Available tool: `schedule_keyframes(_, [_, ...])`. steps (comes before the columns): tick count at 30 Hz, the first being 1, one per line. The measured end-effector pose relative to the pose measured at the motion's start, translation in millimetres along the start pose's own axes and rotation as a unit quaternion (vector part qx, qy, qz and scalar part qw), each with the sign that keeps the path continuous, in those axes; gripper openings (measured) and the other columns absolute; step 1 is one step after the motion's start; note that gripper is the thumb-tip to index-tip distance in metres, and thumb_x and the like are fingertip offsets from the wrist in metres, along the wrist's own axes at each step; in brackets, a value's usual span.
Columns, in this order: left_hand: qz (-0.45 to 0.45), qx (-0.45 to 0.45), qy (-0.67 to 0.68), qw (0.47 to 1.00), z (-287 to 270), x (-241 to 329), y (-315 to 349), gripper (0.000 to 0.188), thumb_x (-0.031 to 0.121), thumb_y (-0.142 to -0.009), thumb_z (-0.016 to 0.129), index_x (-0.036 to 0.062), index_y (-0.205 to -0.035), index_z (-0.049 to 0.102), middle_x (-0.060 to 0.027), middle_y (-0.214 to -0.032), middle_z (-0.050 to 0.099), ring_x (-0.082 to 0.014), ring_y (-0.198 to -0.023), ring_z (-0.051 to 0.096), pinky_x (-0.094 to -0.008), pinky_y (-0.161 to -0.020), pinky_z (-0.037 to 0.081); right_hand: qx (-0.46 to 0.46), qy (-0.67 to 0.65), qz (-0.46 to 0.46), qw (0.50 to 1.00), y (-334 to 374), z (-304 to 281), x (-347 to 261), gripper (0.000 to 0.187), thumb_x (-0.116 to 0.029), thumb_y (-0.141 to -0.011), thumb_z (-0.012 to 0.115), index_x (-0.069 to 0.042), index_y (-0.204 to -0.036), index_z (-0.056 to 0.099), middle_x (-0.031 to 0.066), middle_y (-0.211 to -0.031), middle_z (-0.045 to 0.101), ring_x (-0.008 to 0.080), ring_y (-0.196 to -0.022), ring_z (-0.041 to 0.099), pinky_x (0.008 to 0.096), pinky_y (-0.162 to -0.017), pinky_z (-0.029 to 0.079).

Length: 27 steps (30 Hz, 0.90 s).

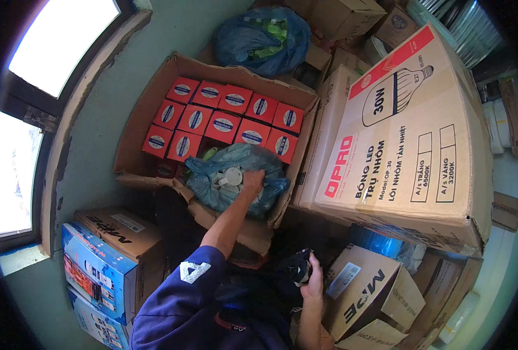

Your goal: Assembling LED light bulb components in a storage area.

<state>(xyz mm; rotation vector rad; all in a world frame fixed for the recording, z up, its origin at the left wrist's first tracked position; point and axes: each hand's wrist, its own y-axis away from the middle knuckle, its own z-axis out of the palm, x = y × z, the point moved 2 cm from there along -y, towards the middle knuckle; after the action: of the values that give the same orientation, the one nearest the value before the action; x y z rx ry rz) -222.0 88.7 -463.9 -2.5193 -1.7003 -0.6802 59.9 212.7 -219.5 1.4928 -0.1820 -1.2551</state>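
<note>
My left hand (253, 181) reaches into a crumpled blue translucent plastic bag (212, 197) that holds several small white plastic pieces. Next to the hand is a white round piece (233, 176); the fingertips are hidden among the contents, so their grip does not show. The bag lies in the near part of an open cardboard box (131, 137), against rows of small red cartons (222, 126) with oval labels. Lower right, the fingers of my right hand (314, 280) are closed round a dark object with light patches (298, 267), whose kind I cannot make out.
A large cardboard carton (399, 146) with a printed bulb stands right of the open box. Behind it sits another stuffed blue bag (261, 41). An open-flapped box (368, 291) is at lower right; blue-printed cartons (98, 271) are stacked lower left under a window (14, 169).
</note>
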Motion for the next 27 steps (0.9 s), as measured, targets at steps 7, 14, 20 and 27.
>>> schedule_keyframes(7, [0.024, 0.132, 0.04, 0.99, -60, -30, 48, 0.012, 0.013, -0.074, 0.066, 0.0047, -0.082, 0.066, -0.0182, -0.077, 0.066, -0.0343, -0.08, 0.067, -0.0453, -0.075, 0.051, 0.002, -0.046, -0.007, 0.999, -9, 0, 6, 0.032, -0.033, -0.093, 0.057, -0.006, -0.11, 0.064, 0.0054, -0.102, 0.066, 0.0172, -0.096, 0.063, 0.0326, -0.087, 0.05])
schedule_keyframes(14, [-0.137, 0.09, 0.419, 0.893, -173, -45, 153, 0.029, 0.019, -0.088, 0.066, -0.0043, -0.105, 0.065, -0.0109, -0.086, 0.069, -0.0155, -0.073, 0.064, -0.0308, -0.062, 0.047, -0.084, -0.007, -0.072, 0.994, -7, 48, -10, 0.037, -0.036, -0.093, 0.059, -0.006, -0.114, 0.063, 0.0042, -0.104, 0.066, 0.0155, -0.098, 0.062, 0.0317, -0.087, 0.05])
schedule_keyframes(20, [-0.012, 0.019, 0.669, 0.743, -264, 24, 217, 0.033, 0.015, -0.091, 0.065, -0.0036, -0.118, 0.06, -0.0046, -0.09, 0.067, -0.0098, -0.075, 0.061, -0.0245, -0.067, 0.048, -0.208, -0.045, -0.168, 0.963, 7, 149, -39, 0.043, -0.038, -0.094, 0.057, -0.005, -0.123, 0.057, 0.0052, -0.114, 0.063, 0.0151, -0.104, 0.059, 0.0328, -0.093, 0.047])
schedule_keyframes(27, [0.088, -0.063, 0.639, 0.761, -325, 63, 260, 0.087, 0.002, -0.085, 0.069, 0.0088, -0.153, 0.016, -0.0037, -0.106, 0.059, -0.0077, -0.09, 0.057, -0.0225, -0.079, 0.046, -0.336, 0.119, -0.402, 0.844, 78, 171, -67, 0.038, -0.018, -0.085, 0.07, -0.007, -0.119, 0.059, 0.0062, -0.12, 0.059, 0.0161, -0.11, 0.055, 0.0314, -0.097, 0.041])
